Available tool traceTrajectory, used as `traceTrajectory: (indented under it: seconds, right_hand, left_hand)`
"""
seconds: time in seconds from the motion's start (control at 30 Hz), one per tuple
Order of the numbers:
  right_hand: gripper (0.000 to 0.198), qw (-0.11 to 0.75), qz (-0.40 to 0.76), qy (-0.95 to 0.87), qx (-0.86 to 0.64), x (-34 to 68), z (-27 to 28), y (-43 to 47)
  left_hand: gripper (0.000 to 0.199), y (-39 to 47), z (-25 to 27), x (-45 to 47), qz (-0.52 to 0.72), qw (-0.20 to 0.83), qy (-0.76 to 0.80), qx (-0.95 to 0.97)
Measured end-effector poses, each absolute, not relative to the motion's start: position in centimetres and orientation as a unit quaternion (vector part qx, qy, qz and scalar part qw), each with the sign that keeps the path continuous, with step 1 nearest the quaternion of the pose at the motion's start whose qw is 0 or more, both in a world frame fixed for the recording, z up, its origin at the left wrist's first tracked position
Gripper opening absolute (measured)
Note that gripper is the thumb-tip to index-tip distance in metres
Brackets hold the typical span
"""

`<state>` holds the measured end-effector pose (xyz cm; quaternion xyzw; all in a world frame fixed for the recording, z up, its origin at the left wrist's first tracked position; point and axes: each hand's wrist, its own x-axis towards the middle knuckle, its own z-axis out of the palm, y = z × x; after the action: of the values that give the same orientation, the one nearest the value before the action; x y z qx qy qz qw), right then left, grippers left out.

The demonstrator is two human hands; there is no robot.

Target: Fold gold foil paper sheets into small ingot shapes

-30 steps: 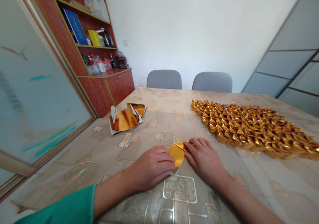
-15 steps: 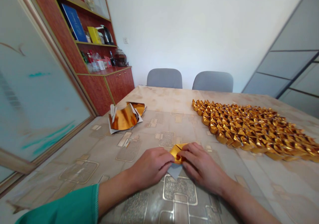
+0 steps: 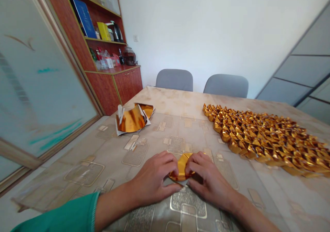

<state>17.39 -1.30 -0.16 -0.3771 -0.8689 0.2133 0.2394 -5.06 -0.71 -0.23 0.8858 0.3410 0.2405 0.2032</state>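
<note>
Between my two hands, low over the table's near middle, is a piece of gold foil paper (image 3: 182,165), partly folded, with a bit of its pale underside showing at the near edge. My left hand (image 3: 157,177) grips its left side, fingers curled over the top and thumb at the near edge. On the right side my right hand (image 3: 206,173) pinches the same paper with bent fingers and thumb. My fingers cover much of the folds. A wide group of folded gold foil pieces (image 3: 260,132) stands packed in rows to the right.
Loose gold foil sheets (image 3: 132,120) with white backs lie curled at the left. A patterned clear cover lies over the table (image 3: 139,194). Two grey chairs (image 3: 174,79) stand at the far edge, and a red-brown cabinet (image 3: 103,87) is behind on the left.
The gold paper's pale near point, which stuck out below my hands, is now mostly folded up. My thumbs have come to the near edge. The view has shifted slightly.
</note>
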Motion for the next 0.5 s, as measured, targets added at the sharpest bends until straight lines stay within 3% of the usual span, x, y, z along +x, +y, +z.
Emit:
traceTrajectory:
  seconds: [0.07,0.27,0.5]
  right_hand:
    - [0.006,0.237,0.214,-0.871,-0.373,17.3,-0.1,-1.3]
    - [0.014,0.24,0.215,-0.859,-0.397,17.0,-0.6,-1.1]
    - [0.016,0.249,0.214,-0.844,-0.423,16.6,-1.0,-1.0]
  left_hand:
    - [0.025,-0.9,-0.4,-5.5,0.232,0.194,0.343,0.889]
    - [0.007,-1.2,-1.1,-5.8,0.242,0.205,0.39,0.865]
    - [0.009,-1.2,-1.4,-5.4,0.262,0.207,0.435,0.836]
